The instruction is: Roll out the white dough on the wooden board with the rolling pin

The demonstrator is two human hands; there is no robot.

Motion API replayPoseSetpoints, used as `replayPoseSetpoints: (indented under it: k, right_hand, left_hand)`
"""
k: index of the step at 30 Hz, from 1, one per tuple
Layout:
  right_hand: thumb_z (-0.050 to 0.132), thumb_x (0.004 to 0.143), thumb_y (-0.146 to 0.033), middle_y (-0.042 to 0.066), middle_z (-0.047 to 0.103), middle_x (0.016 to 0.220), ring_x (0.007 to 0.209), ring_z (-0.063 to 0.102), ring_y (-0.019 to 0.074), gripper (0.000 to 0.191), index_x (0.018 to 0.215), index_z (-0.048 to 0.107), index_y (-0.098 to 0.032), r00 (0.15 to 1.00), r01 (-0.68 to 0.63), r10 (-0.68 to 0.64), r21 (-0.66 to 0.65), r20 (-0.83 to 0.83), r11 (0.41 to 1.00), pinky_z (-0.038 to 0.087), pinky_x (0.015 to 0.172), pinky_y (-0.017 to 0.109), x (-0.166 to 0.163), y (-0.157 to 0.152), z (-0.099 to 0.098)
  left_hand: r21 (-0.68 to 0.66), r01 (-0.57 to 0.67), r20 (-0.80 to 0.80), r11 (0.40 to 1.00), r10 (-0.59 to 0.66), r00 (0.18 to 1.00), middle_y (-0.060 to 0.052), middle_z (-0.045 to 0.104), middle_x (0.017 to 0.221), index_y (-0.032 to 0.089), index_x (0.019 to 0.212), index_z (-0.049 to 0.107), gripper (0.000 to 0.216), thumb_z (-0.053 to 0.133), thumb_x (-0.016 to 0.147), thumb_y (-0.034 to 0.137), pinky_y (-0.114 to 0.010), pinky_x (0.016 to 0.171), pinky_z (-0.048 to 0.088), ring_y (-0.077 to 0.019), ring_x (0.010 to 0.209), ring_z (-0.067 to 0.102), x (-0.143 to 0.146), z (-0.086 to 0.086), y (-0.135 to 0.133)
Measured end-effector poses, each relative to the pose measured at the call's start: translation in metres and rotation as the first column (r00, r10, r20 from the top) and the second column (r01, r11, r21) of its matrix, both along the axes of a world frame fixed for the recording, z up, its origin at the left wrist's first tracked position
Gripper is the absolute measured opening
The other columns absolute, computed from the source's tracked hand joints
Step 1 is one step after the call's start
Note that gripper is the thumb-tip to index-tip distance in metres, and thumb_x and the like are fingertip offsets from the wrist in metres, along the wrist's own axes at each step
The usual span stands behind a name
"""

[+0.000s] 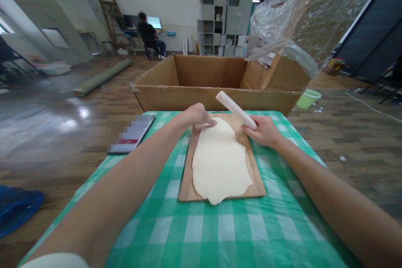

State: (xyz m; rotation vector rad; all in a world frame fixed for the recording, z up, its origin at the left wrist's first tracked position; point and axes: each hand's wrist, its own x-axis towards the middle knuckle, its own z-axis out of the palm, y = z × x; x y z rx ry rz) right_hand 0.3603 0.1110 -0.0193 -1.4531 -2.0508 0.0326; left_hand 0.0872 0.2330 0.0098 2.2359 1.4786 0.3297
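A flat sheet of pale dough [220, 161] lies on a wooden board [187, 184] in the middle of a table with a green-and-white checked cloth [220, 230]. The dough hangs slightly over the board's near edge. My left hand [197, 116] is at the far left corner of the dough, fingers curled and pinching its edge. My right hand [264, 130] is closed round a white rolling pin [235, 109], which points up and away to the left, lifted off the dough.
A large open cardboard box [213, 90] stands just beyond the table's far edge, with crinkled plastic wrap [310, 21] rising at its right. A tablet-like device [130, 134] lies at the table's left. A green bucket [308, 98] sits on the floor. A person sits at a desk far back.
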Motion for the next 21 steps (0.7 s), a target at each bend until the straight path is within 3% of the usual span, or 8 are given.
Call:
replayPoseSetpoints:
  k: [5,11,16,21]
  right_hand:
    - [0.058,0.087,-0.041,-0.003,0.045,0.057,0.054,0.042,0.0146,0.031,0.065,0.046,-0.024,0.993,0.039,-0.033,0.054,-0.109,0.998,0.024,0.056,0.031,0.004,0.004,-0.004]
    - [0.058,0.087,-0.041,-0.003,0.046,0.056,0.054,0.041,0.0144,0.033,0.063,0.044,-0.024,0.995,0.015,-0.011,0.037,-0.097,0.999,0.024,0.057,0.031,0.000,0.002,-0.003]
    - [0.058,0.088,-0.041,-0.003,0.046,0.056,0.054,0.041,0.0143,0.034,0.062,0.043,-0.024,0.996,0.015,-0.013,0.026,-0.086,1.000,0.024,0.057,0.031,-0.001,0.001,0.000]
    - [0.058,0.089,-0.045,-0.002,0.048,0.054,0.053,0.042,0.0151,0.037,0.061,0.045,-0.024,0.998,0.035,-0.034,0.010,-0.058,0.999,0.024,0.056,0.032,-0.001,0.002,0.000]
  left_hand:
    - [-0.081,0.047,-0.163,0.996,-0.059,0.985,0.000,0.059,0.055,0.021,0.061,0.067,0.036,0.088,0.059,0.051,-0.030,0.059,0.038,-0.0210,0.063,0.059,0.013,0.011,-0.001]
    - [-0.045,0.065,0.019,0.997,-0.064,0.998,0.002,0.062,0.059,0.022,0.069,0.069,0.028,0.090,0.057,0.037,-0.029,0.058,0.036,-0.0178,0.061,0.058,0.010,0.005,0.006]
    - [0.035,0.068,0.157,0.997,-0.072,0.985,-0.002,0.071,0.075,0.021,0.079,0.072,0.035,0.091,0.061,0.045,-0.030,0.060,0.042,-0.0188,0.070,0.062,0.009,0.001,0.025]
    - [0.136,0.033,0.150,0.990,-0.053,0.987,-0.005,0.074,0.085,0.020,0.083,0.073,0.033,0.090,0.065,0.043,-0.031,0.067,0.048,-0.0206,0.079,0.065,0.012,-0.008,0.033]
